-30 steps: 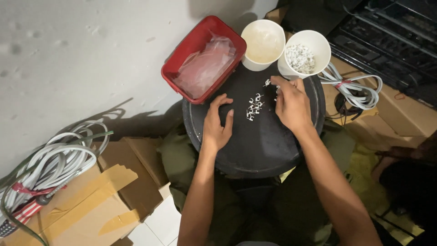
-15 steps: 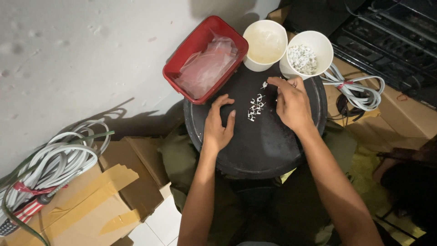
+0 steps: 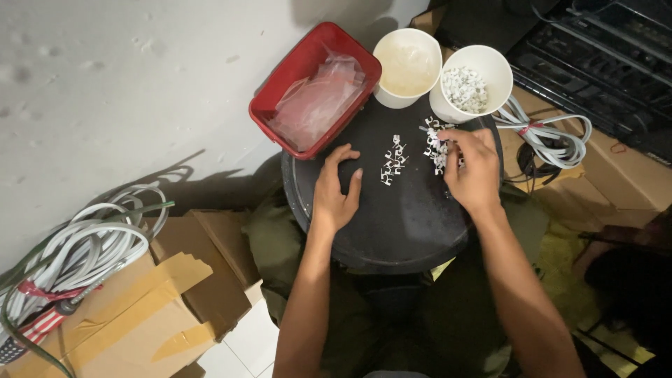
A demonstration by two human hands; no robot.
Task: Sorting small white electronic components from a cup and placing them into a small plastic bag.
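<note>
A round black tabletop (image 3: 406, 224) lies on my lap. My left hand (image 3: 334, 189) rests flat on it with fingers spread, holding nothing, just left of a small group of white clips (image 3: 393, 162). My right hand (image 3: 470, 168) sits at the far right of the top, its fingertips on a second cluster of white clips (image 3: 434, 143); whether it pinches one is not visible. Two white cups stand at the far edge: one (image 3: 470, 85) holds several white clips, the other (image 3: 406, 64) looks pale and empty inside.
A red tray (image 3: 280, 84) with clear plastic bags lies at the far left of the top. Coiled white cable (image 3: 549, 136) lies to the right, more cable (image 3: 77, 245) on cardboard boxes (image 3: 140, 315) at the left. Black equipment (image 3: 595, 56) is at the top right.
My right hand has come down from near the clip cup onto a fresh cluster of clips on the top. My left hand has stayed put.
</note>
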